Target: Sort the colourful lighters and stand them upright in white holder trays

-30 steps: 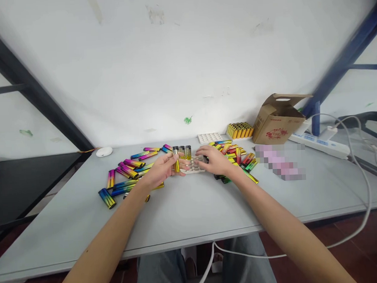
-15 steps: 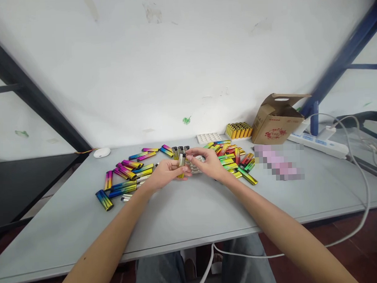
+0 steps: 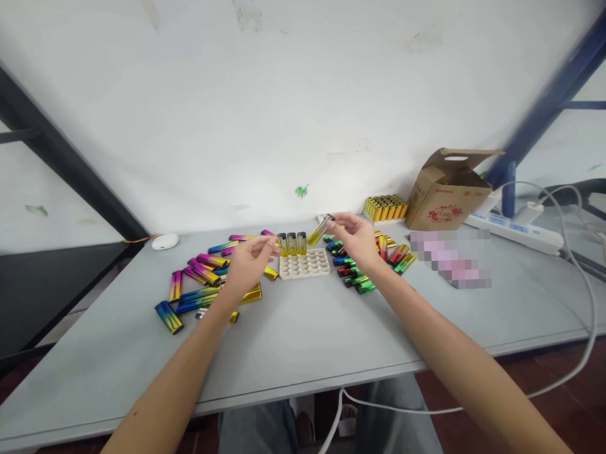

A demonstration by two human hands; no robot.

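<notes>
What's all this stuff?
Wall: one, white, behind
Frames: two, dark, sides
Table: one, grey, below
Trays: two, white, centre and back
Standing lighters: three, yellow, centre tray
Held lighter: one, yellow, right grip
Loose lighters: many, multicoloured, both sides
Packed pieces: many, gold, near wall
Box: one, brown, back right
Power strip: one, white, right
Cables: several, white, right
Oval case: one, white, left
Blur: one, pink, right
Legs: two, blue trousers, below
Left grip: one, near tray
Right grip: one, on lighter

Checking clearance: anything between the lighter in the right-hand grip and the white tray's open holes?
Nothing visible. The tilted lighter in the right-hand grip appears near the white tray's back edge; three upright lighters stand left of it, not between. Height above can't be judged.
</notes>
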